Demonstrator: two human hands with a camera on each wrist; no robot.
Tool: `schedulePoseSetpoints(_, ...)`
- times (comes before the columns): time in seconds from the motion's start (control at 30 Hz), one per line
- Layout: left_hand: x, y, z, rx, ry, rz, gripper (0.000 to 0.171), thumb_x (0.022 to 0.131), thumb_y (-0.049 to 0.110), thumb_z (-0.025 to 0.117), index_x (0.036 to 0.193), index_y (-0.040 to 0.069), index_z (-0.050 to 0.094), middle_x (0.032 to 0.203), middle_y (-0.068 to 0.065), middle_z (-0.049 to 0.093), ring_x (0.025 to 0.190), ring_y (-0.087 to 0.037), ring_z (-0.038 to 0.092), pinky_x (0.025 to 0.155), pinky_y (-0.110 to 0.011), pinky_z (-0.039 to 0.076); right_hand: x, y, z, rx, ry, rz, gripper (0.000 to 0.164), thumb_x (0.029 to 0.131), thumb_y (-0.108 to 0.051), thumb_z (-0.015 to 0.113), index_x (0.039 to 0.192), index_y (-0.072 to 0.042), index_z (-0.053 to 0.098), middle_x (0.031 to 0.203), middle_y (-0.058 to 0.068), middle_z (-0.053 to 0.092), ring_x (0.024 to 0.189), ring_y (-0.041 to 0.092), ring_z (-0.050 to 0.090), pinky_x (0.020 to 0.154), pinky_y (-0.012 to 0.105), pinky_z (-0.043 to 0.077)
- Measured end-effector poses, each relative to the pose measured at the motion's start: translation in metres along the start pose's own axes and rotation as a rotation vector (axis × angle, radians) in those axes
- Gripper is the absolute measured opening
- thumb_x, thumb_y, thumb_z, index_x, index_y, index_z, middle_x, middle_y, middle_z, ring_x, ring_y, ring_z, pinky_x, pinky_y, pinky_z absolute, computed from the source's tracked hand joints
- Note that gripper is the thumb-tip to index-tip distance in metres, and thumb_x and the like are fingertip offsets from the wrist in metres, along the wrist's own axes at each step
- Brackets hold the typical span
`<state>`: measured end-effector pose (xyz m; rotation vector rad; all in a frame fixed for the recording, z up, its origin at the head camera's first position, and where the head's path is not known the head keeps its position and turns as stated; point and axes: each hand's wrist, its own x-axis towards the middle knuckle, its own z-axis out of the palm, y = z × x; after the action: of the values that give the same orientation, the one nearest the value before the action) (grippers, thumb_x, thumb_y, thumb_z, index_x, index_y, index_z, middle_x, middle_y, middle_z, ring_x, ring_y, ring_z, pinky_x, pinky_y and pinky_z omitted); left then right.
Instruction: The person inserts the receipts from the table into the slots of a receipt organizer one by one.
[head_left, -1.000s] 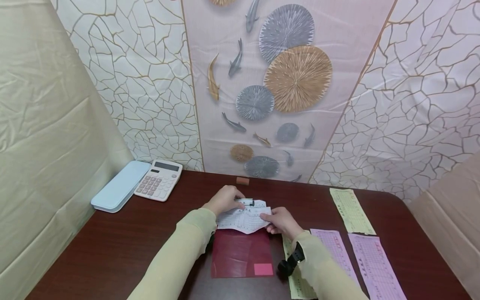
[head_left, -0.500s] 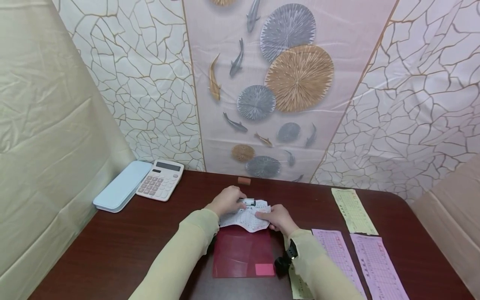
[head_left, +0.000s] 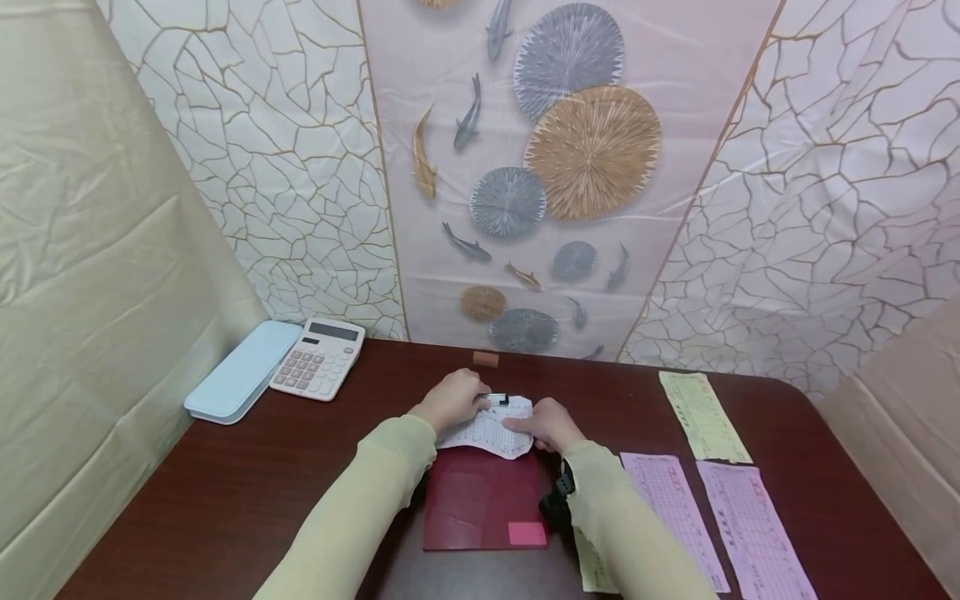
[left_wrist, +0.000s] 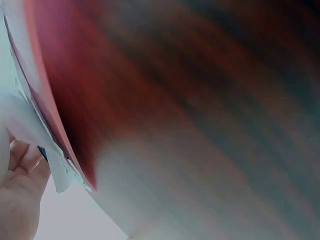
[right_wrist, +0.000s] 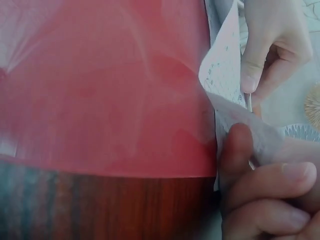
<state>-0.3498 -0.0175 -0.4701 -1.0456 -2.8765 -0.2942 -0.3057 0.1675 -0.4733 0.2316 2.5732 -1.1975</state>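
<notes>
A dark red translucent file folder (head_left: 480,500) with a pink label (head_left: 527,533) lies on the table. Across its far end are white printed sheets (head_left: 483,432), their near edge curling up. A metal clip (head_left: 497,400) sits at the top of the sheets, and my left hand (head_left: 452,400) grips it between thumb and fingers. At the right edge of the sheets, my right hand (head_left: 553,423) pinches the paper, thumb on top. In the right wrist view the lifted sheet (right_wrist: 225,65) folds between the two hands. The left wrist view shows only part of a hand (left_wrist: 22,195) beside the paper edges.
Pink slips (head_left: 753,529) and a yellow slip (head_left: 705,417) lie to the right; another yellow slip (head_left: 596,567) is partly under the right forearm. A white calculator (head_left: 318,358) and light blue case (head_left: 243,371) stand at back left. A small brown block (head_left: 485,359) sits behind.
My right hand has moved slightly left and away from me with the paper edge, and its thumb reaches further over the sheets. The left hand stays at the clip.
</notes>
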Motion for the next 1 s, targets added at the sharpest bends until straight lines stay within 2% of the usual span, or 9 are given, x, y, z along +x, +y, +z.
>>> schedulePoseSetpoints(0.17, 0.0025, -0.0016, 0.0004, -0.010, -0.013, -0.006, 0.020, 0.092, 0.024, 0.063, 0.104, 0.013, 0.074, 0.092, -0.001, 0.068, 0.093, -0.018, 0.062, 0.087, -0.031, 0.050, 0.0013, -0.0036, -0.0007, -0.055, 0.022, 0.005, 0.048, 0.079, -0.037, 0.077, 0.056, -0.014, 0.042, 0.046, -0.002, 0.036, 0.036, 0.008, 0.034, 0.038, 0.020, 0.033)
schedulePoseSetpoints(0.37, 0.0071, -0.0016, -0.0030, -0.041, -0.040, -0.020, 0.017, 0.093, 0.021, 0.063, 0.100, 0.013, 0.076, 0.095, 0.001, 0.073, 0.095, -0.015, 0.066, 0.087, -0.031, 0.052, 0.0042, -0.0040, -0.0012, -0.109, 0.005, 0.046, 0.044, 0.078, -0.041, 0.076, 0.062, -0.012, 0.047, 0.048, -0.001, 0.039, 0.037, 0.009, 0.036, 0.038, 0.020, 0.033)
schedulePoseSetpoints(0.53, 0.0082, -0.0024, -0.0029, -0.060, -0.060, -0.048, 0.017, 0.093, 0.021, 0.062, 0.100, 0.014, 0.076, 0.096, 0.002, 0.073, 0.096, -0.013, 0.066, 0.086, -0.030, 0.052, 0.0058, -0.0039, 0.0001, -0.113, 0.008, 0.054, 0.043, 0.078, -0.041, 0.077, 0.065, -0.010, 0.050, 0.049, -0.001, 0.041, 0.037, 0.009, 0.037, 0.038, 0.020, 0.034)
schedulePoseSetpoints(0.83, 0.0084, -0.0015, -0.0003, 0.068, -0.026, 0.013, 0.014, 0.092, 0.020, 0.063, 0.095, 0.013, 0.075, 0.090, 0.002, 0.071, 0.092, -0.015, 0.065, 0.086, -0.030, 0.051, 0.0028, -0.0086, 0.0026, -0.138, 0.064, 0.013, 0.043, 0.080, -0.043, 0.074, 0.072, -0.005, 0.056, 0.049, 0.001, 0.044, 0.035, 0.010, 0.040, 0.037, 0.021, 0.036)
schedulePoseSetpoints(1.0, 0.0096, -0.0002, -0.0025, 0.005, -0.080, -0.052, 0.016, 0.093, 0.019, 0.061, 0.098, 0.014, 0.076, 0.096, 0.002, 0.072, 0.096, -0.013, 0.065, 0.086, -0.029, 0.052, 0.0049, -0.0046, 0.0014, -0.133, 0.027, 0.016, 0.042, 0.080, -0.043, 0.074, 0.072, -0.005, 0.058, 0.049, 0.002, 0.047, 0.036, 0.010, 0.040, 0.037, 0.021, 0.036)
